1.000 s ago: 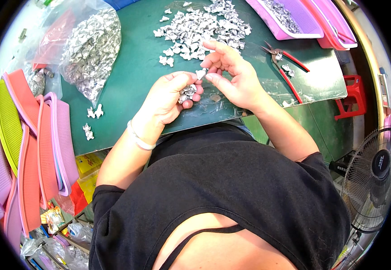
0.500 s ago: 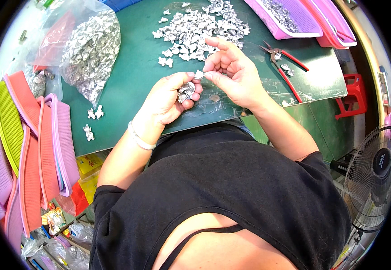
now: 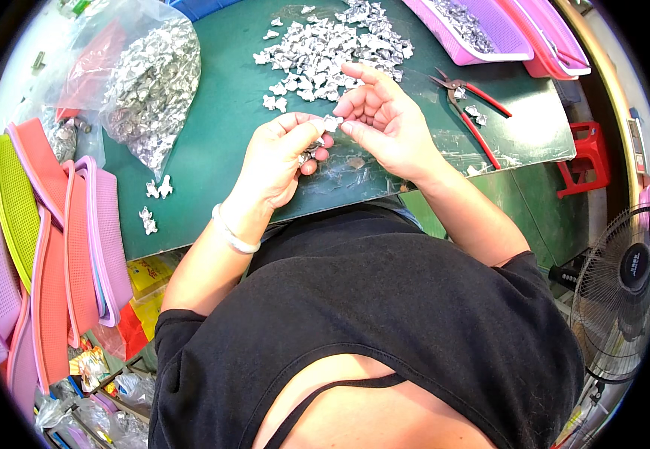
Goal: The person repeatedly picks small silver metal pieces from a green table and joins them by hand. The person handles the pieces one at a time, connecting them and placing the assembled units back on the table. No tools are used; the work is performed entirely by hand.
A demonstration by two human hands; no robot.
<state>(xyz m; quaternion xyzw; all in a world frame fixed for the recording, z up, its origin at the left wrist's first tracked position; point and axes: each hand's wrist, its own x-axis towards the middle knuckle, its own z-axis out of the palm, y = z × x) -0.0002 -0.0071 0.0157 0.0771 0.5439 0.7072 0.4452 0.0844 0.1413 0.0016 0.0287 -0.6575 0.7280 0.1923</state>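
My left hand [image 3: 284,153] is closed around several small silvery metal pieces [image 3: 306,156], mostly hidden by its curled fingers. Between its thumb and forefinger it pinches one more small silvery metal piece [image 3: 330,123]. At the other end of that piece are the thumb and a bent finger of my right hand [image 3: 388,127], its forefinger raised. Beyond both hands a loose pile of similar metal pieces [image 3: 332,52] is spread over the green tabletop [image 3: 224,112].
Red-handled cutters [image 3: 474,112] lie on the right, beside a couple of metal pieces. Behind them stands a purple basket [image 3: 482,56] with small parts. A clear bag [image 3: 153,82] full of pieces and stacked plastic baskets [image 3: 56,247] occupy the left; a fan [image 3: 617,292] stands lower right.
My left hand has turned, its thumb now further over the pieces in the palm. The pinched piece shows more, and my right fingertips have shifted slightly with it.
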